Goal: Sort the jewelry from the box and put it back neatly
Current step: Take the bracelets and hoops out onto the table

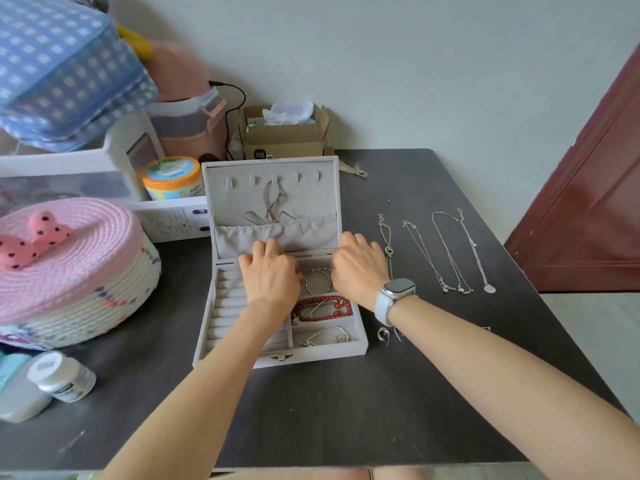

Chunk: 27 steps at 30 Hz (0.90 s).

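The grey jewelry box stands open in the middle of the table, its lid upright. A thin necklace hangs from a lid hook into the fabric pocket. My left hand and my right hand hover knuckles-up over the box's back compartment, fingers curled down at the pocket's lower edge. Their fingertips are hidden. Silver bangles lie between the two hands. A red bead bracelet fills the middle compartment, and a silver bracelet lies in the front one. Ring rolls run along the left side.
Several silver necklaces lie stretched out on the dark table to the right of the box. Small earrings sit by my right wrist. A pink-lidded woven basket, bottles and storage bins crowd the left; a cardboard box stands behind.
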{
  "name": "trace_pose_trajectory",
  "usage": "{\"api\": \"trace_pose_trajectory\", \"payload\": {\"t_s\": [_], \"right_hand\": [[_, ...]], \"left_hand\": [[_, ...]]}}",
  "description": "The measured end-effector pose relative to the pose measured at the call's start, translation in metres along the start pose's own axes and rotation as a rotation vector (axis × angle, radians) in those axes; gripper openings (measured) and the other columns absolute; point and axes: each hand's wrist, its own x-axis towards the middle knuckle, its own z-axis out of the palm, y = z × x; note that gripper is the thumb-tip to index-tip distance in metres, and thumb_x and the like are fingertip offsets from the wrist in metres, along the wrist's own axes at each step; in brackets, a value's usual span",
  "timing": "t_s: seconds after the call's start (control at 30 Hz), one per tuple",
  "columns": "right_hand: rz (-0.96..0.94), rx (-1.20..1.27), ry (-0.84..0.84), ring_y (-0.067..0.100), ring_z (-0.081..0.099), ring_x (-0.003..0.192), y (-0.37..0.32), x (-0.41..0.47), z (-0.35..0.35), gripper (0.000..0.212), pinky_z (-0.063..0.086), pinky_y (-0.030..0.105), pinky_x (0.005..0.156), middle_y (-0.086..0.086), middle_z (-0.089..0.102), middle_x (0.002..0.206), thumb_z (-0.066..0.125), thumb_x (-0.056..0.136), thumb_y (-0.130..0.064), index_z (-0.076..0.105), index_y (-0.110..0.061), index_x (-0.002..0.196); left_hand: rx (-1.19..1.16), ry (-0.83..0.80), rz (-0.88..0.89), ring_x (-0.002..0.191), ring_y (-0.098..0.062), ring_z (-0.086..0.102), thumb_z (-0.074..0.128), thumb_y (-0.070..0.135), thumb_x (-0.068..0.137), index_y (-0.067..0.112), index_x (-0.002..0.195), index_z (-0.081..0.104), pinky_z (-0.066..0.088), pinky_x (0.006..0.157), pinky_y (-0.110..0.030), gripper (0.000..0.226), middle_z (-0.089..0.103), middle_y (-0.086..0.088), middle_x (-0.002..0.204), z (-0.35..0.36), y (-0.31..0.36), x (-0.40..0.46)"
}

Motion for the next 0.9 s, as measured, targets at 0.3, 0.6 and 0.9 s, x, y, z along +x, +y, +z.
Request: {"api": "trace_pose_trajectory", "payload": {"t_s": [0.3,0.6,0.9], "right_hand": [[0.067,0.019,-0.010,0.030,0.045,0.105,-0.004,0.004,0.005,0.014,0.035,0.036,0.084,0.012,0.049,0.111,0.052,0.084,-0.011,0.060,-0.004,0.093],[0.060,0.133,0.002,0.028,0.048,0.104,0.007,0.006,0.016,0.021,0.037,0.038,0.084,0.009,0.050,0.111,0.049,0.088,-0.017,0.065,-0.008,0.097],[0.111,-0.016,-0.132,0.029,0.052,0.103,-0.009,0.016,-0.004,0.020,0.031,0.041,0.091,0.013,0.052,0.113,0.052,0.079,-0.006,0.058,-0.009,0.098]], "left_hand": [[-0.126,-0.007,-0.071,0.113,-0.027,0.033,0.049,0.023,0.088,0.017,0.101,0.068,0.026,0.090,-0.036,0.024,0.043,-0.005,0.120,0.006,0.003,0.002],[-0.509,0.315,-0.123,0.101,-0.033,0.047,0.062,0.008,0.081,0.001,0.082,0.069,0.035,0.082,-0.040,0.010,0.055,-0.014,0.103,0.015,-0.004,-0.011],[-0.644,0.598,-0.092,0.084,-0.028,0.057,0.065,0.000,0.077,0.001,0.080,0.065,0.049,0.069,-0.036,0.003,0.058,-0.015,0.091,0.010,-0.004,-0.014]]}}
